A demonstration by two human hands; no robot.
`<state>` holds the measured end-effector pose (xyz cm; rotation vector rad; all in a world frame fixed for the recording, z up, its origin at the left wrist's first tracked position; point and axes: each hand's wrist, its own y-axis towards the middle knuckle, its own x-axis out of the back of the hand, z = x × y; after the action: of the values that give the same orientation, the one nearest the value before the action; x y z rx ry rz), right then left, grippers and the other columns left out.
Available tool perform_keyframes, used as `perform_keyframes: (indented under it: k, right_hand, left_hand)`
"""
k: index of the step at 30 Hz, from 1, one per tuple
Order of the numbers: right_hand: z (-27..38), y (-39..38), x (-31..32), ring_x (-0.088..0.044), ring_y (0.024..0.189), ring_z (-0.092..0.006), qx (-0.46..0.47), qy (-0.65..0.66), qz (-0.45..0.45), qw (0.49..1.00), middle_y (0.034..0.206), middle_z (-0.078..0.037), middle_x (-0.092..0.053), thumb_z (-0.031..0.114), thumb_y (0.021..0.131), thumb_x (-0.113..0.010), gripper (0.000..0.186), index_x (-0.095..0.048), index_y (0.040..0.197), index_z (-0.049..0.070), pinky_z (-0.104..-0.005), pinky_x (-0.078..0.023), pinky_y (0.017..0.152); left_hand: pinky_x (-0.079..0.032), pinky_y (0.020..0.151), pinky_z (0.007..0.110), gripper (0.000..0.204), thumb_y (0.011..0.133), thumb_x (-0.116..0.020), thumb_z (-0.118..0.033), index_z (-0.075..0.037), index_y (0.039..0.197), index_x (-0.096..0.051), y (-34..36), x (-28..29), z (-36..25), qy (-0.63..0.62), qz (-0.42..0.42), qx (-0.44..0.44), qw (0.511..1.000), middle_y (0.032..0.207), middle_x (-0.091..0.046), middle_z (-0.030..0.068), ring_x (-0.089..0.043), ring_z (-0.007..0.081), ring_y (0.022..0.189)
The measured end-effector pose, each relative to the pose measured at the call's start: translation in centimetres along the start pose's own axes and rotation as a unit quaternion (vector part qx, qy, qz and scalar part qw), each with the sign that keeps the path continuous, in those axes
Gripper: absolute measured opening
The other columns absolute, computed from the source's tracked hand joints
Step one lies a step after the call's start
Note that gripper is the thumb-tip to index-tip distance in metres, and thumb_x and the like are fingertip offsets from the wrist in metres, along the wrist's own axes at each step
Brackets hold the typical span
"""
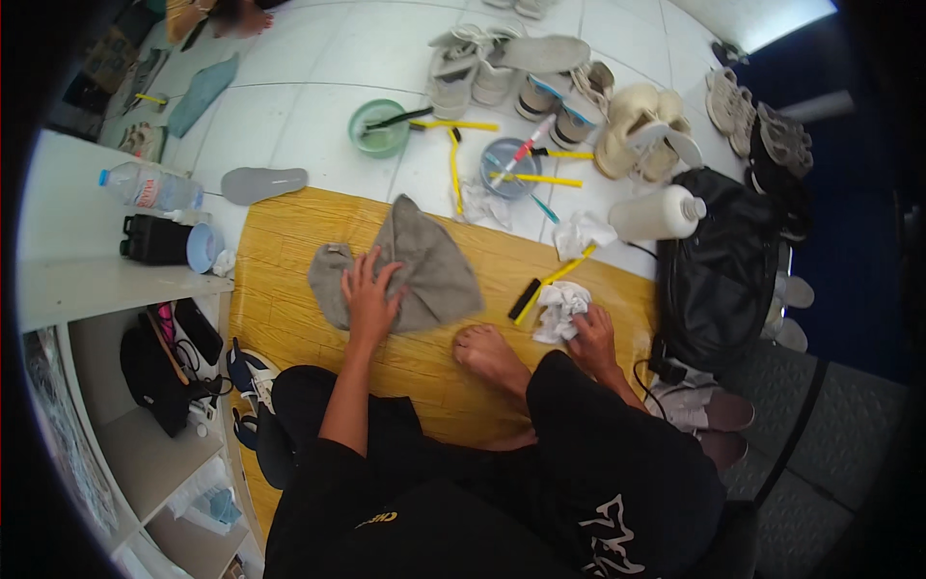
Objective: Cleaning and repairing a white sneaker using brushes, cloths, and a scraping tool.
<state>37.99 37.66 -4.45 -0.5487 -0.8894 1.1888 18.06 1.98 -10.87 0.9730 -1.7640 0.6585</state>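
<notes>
A grey cloth (434, 275) lies spread and folded on the yellow wood-patterned mat. My left hand (371, 294) rests on its left part, open with fingers spread. To the right, my right hand (593, 338) has its fingers closed on the edge of a crumpled white tissue (559, 311) lying on the mat. Just beyond that tissue is a yellow-handled brush (552, 283) with black bristles. My bare foot (494, 357) stands between the two hands.
Beyond the mat (280, 256) sit a green bowl (379, 128), a blue-grey bowl (511, 168), yellow brushes and several shoes. A white bottle (658, 214) and black bag (721, 270) are at right. An insole (263, 184) and shelf (87, 241) are at left. Another person's limb shows far left.
</notes>
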Motion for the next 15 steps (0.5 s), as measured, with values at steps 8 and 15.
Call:
perform_keyframes:
  k: [8, 15]
  right_hand:
    - [-8.2, 2.0, 2.6, -0.062, 0.093, -0.0361, 0.246, -0.110, -0.407, 0.873, 0.101, -0.016, -0.062, -0.002, 0.075, -0.065, 0.026, -0.063, 0.100, 0.001, -0.0406, -0.050, 0.079]
    - [0.8, 3.5, 2.8, -0.065, 0.095, -0.0311, 0.395, -0.103, -0.404, 0.819, 0.105, -0.016, -0.063, -0.005, 0.073, -0.066, 0.029, -0.066, 0.100, 0.003, -0.0351, -0.052, 0.079]
  left_hand:
    - [-0.040, 0.103, 0.040, 0.034, 0.088, -0.053, 0.003, 0.001, 0.120, -0.060, 2.5, -0.3, 1.9, -0.297, -0.176, 0.138, 0.928, 0.121, -0.060, 0.0149, -0.055, 0.0312, 0.118]
    - [-0.041, 0.101, 0.038, 0.032, 0.087, -0.048, 0.006, 0.001, 0.114, -0.064, 2.0, 3.4, 2.9, -0.260, -0.301, 0.151, 0.905, 0.121, -0.059, 0.0157, -0.055, 0.0315, 0.119]
